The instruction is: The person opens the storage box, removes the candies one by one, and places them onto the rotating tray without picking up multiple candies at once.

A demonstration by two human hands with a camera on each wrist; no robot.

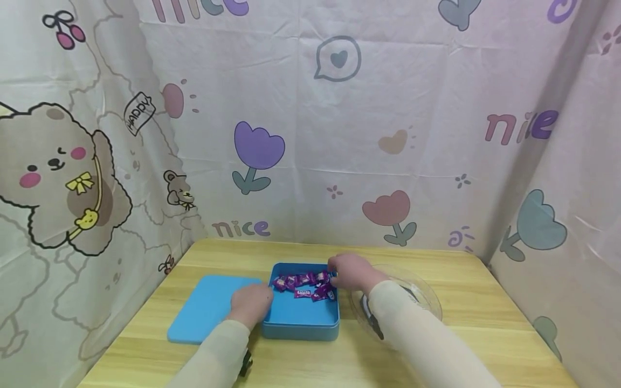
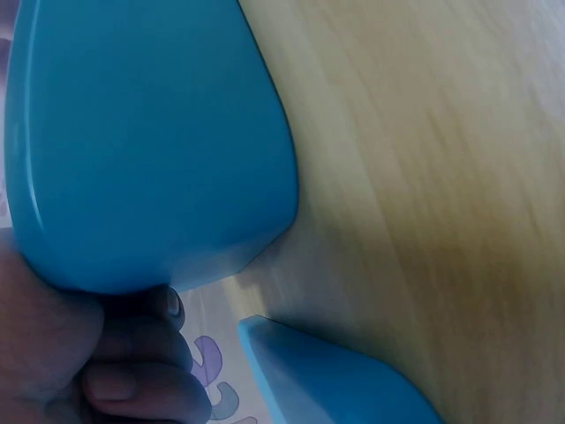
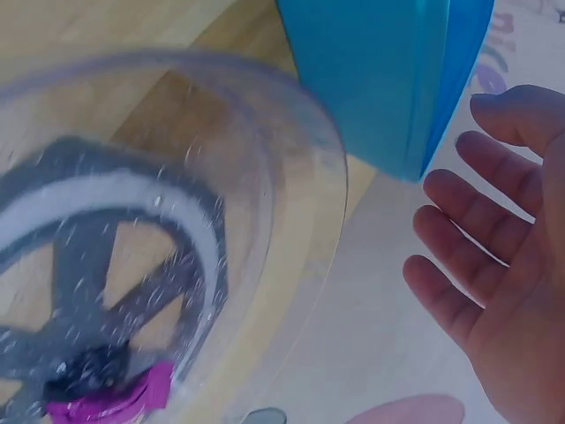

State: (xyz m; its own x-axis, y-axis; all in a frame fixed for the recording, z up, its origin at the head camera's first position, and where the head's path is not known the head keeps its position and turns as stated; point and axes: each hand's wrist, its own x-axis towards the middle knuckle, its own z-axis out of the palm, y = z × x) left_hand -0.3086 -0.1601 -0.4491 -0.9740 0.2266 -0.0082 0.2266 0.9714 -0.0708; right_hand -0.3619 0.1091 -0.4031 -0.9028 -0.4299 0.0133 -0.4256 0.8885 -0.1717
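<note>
A blue rectangular box (image 1: 301,332) stands on the table with several purple-wrapped candies (image 1: 304,279) along its far and right parts. My left hand (image 1: 251,305) grips the box's left side, its fingers curled at the wall in the left wrist view. Over the box's far right corner is my right hand (image 1: 354,271). In the right wrist view its fingers (image 3: 485,225) are spread and slightly bent, with nothing between them. To the right, partly hidden by my forearm, sits a clear round bowl (image 1: 433,293). One purple candy (image 3: 115,405) shows within its outline.
A flat blue lid (image 1: 208,304) lies left of the box. A dark grey, spoked, wheel-like shape (image 3: 84,265) shows through the clear bowl. Printed curtains (image 1: 301,108) hang behind and beside the wooden table (image 1: 466,334).
</note>
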